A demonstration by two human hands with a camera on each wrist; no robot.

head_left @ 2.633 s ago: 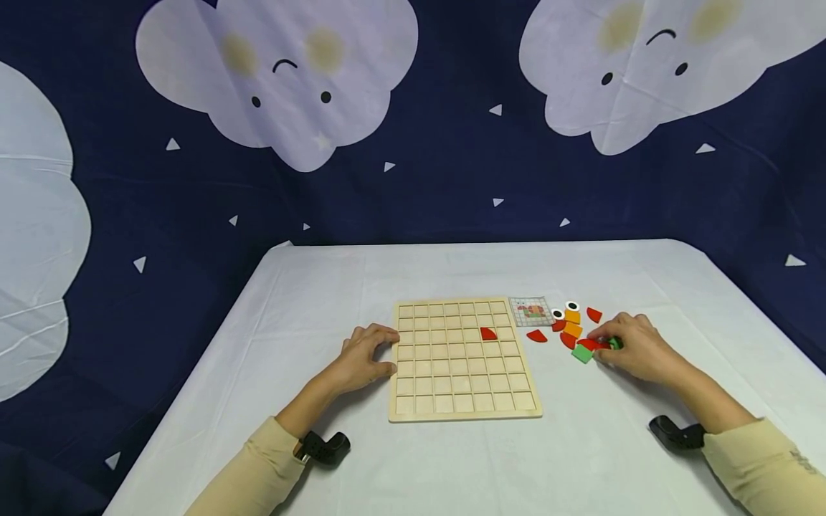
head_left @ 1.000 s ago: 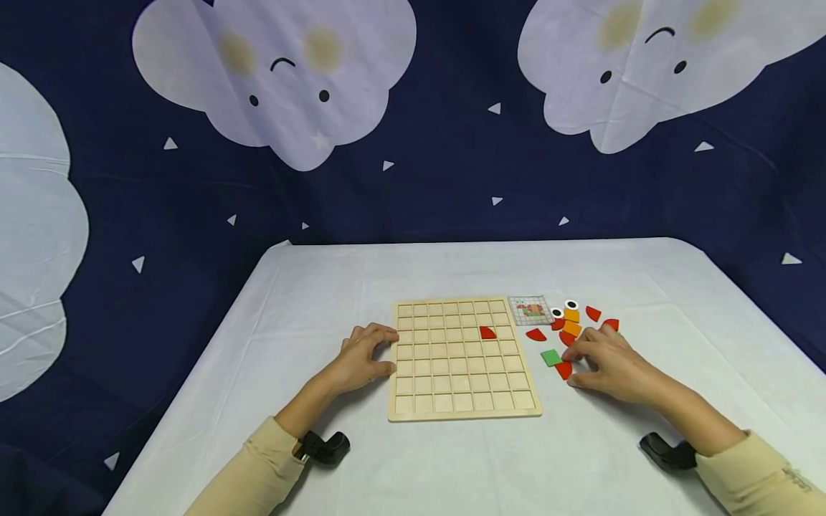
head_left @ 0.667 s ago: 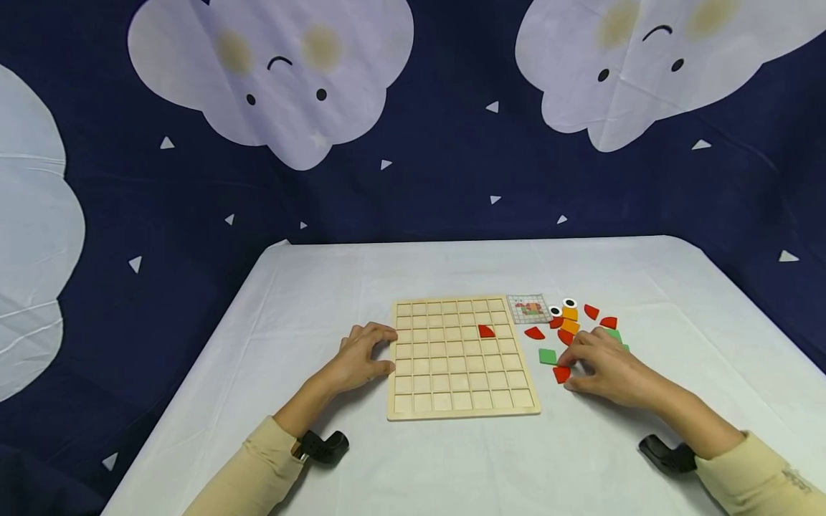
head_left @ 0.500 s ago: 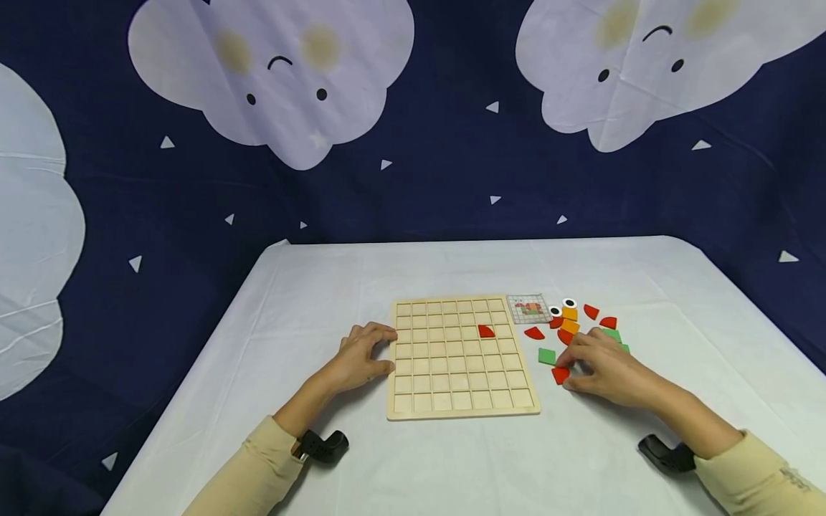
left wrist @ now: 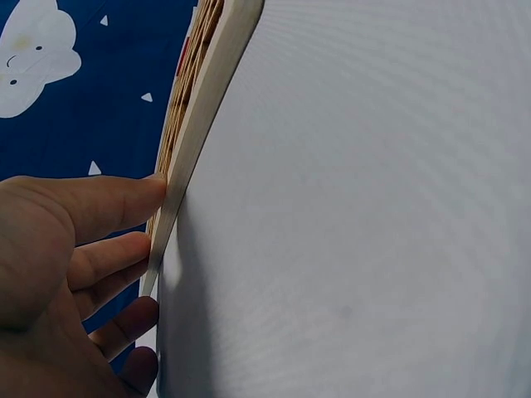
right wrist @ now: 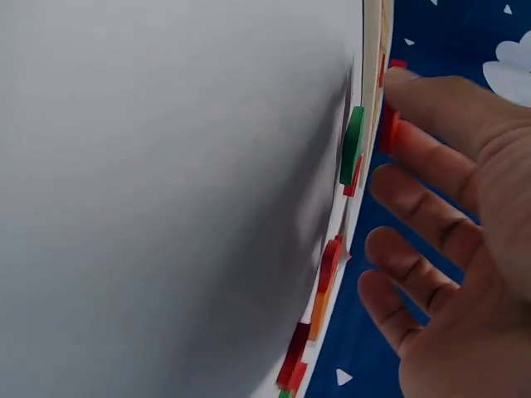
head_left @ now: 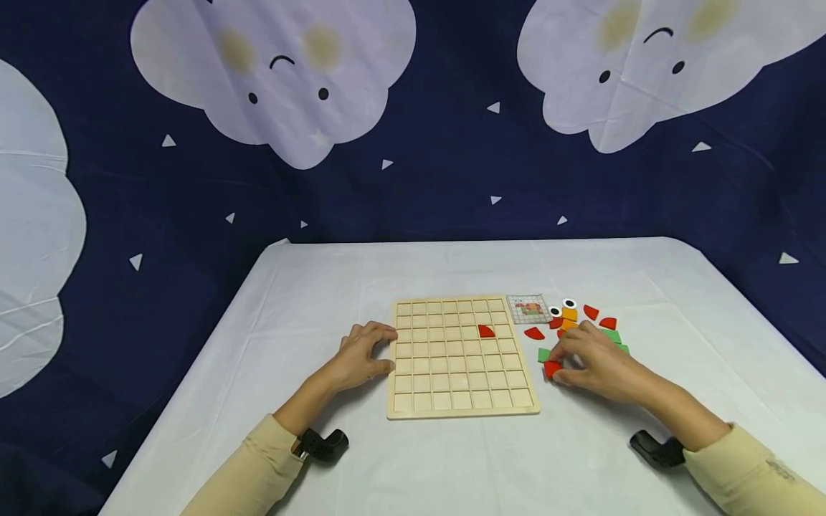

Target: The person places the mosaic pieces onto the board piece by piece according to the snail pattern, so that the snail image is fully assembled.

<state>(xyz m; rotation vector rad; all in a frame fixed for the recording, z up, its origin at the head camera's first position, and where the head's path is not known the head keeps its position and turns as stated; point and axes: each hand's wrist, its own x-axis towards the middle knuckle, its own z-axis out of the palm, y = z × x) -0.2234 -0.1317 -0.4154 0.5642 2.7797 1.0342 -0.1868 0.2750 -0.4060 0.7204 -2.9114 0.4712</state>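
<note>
My right hand [head_left: 600, 362] pinches a red quarter-circle tile [head_left: 551, 369] between thumb and fingertips, right of the board. In the right wrist view this red tile [right wrist: 389, 131] is up off the white cloth. A green square tile [head_left: 543, 355] lies just beyond it, partly covered by the fingers. On the left, my left hand [head_left: 363, 357] rests its thumb and fingertips against the left edge of a wooden grid board [head_left: 439, 365]. One red quarter-circle tile [head_left: 486, 331] sits in a cell in the board's upper right part.
A picture card [head_left: 529, 309] lies against the board's upper right corner. Beside it are loose tiles: two eye tiles [head_left: 569, 304], orange tiles [head_left: 569, 314], red quarter-circles [head_left: 534, 333] and green tiles [head_left: 611, 336], some behind the right hand. A dark cloud-print curtain [head_left: 452, 193] hangs behind the table.
My right hand has come left from the tile pile with a red quarter-circle, which it has now lifted. A green square was slid left and left on the cloth. The left hand stays put.
</note>
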